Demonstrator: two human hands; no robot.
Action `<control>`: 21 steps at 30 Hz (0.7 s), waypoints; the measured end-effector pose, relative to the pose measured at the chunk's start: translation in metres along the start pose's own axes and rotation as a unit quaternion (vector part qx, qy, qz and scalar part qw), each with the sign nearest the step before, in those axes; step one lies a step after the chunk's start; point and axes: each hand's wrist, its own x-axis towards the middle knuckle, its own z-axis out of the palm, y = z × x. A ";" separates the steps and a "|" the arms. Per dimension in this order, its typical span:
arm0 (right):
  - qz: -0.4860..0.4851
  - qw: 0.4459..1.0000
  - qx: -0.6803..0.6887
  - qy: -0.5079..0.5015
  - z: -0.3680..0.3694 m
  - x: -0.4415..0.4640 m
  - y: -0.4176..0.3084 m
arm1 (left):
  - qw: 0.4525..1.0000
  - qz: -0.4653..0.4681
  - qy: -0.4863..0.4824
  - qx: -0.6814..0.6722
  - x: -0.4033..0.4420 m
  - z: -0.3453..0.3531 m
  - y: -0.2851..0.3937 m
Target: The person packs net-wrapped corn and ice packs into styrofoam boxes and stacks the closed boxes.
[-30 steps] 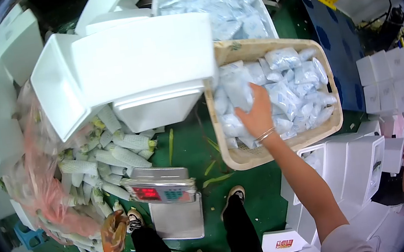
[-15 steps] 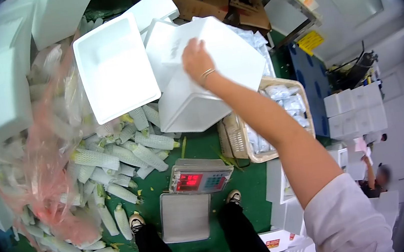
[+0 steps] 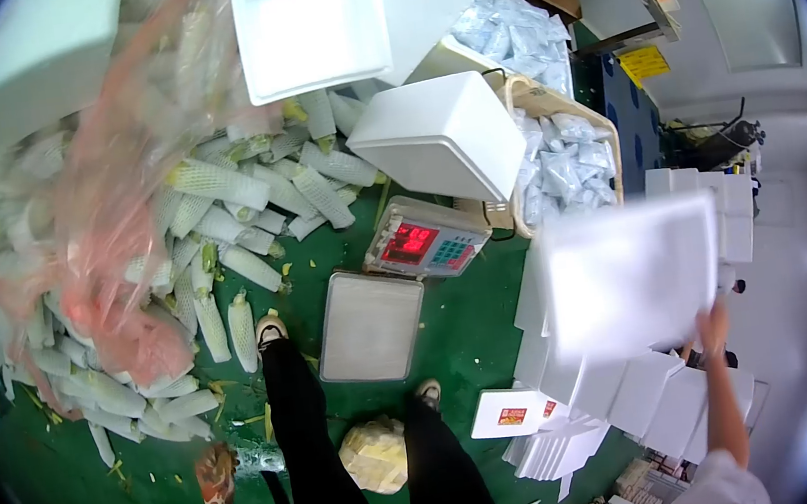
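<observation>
"What's the right hand point(image 3: 713, 330) doing?"

"Gripping a white foam piece point(image 3: 633, 274), fingers curled in at its lower right corner. It's too blurred to say whether that's a box or a lid."

"Where is it, exactly?"

"Raised on the person's right, in front of some stacked boxes point(image 3: 632, 390) and near the beige crate point(image 3: 534, 96) of ice packs point(image 3: 569, 163)."

"And the left hand point(image 3: 217, 476)?"

"Down low on the other side, in a patterned glove. A bit of clear plastic point(image 3: 260, 458) shows just beside it. I can't tell whether it has hold of that, or how far the fingers are open."

"What's around the feet?"

"Green floor point(image 3: 478, 328), a yellowish bundle point(image 3: 376, 455) between the legs, and a scale point(image 3: 372, 326) just ahead, its red display point(image 3: 409, 242) lit. A foam box point(image 3: 440, 137) sits tilted between the scale and the crate."

"And to the left?"

"A heap of netted produce point(image 3: 242, 206), with pink plastic point(image 3: 116, 287) draped over part of it. Behind the heap, another open box point(image 3: 310, 27) shows its inside."
</observation>
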 end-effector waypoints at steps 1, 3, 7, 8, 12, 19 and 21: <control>-0.007 0.994 -0.083 0.071 0.055 -0.040 0.064 | 0.998 -0.058 0.022 -0.019 -0.011 -0.001 -0.012; 0.071 0.982 -0.043 -0.170 0.078 -0.111 -0.028 | 0.989 -0.122 0.030 -0.084 -0.028 -0.007 -0.066; -0.080 0.927 0.268 -0.251 0.233 -0.178 -0.132 | 0.992 -0.076 0.073 0.062 -0.084 -0.001 -0.155; -0.184 0.924 0.255 -0.220 0.253 -0.183 -0.172 | 0.992 -0.053 0.110 0.018 -0.105 0.020 -0.149; -0.344 0.885 0.255 -0.184 0.366 -0.182 -0.263 | 0.908 0.043 0.082 0.409 -0.116 0.016 -0.196; -0.230 0.947 0.215 -0.059 0.426 -0.158 -0.333 | 0.862 0.137 0.020 0.488 0.080 0.026 -0.165; -0.269 0.936 0.209 -0.094 0.383 -0.183 -0.361 | 0.873 0.174 0.058 0.453 0.159 0.037 -0.148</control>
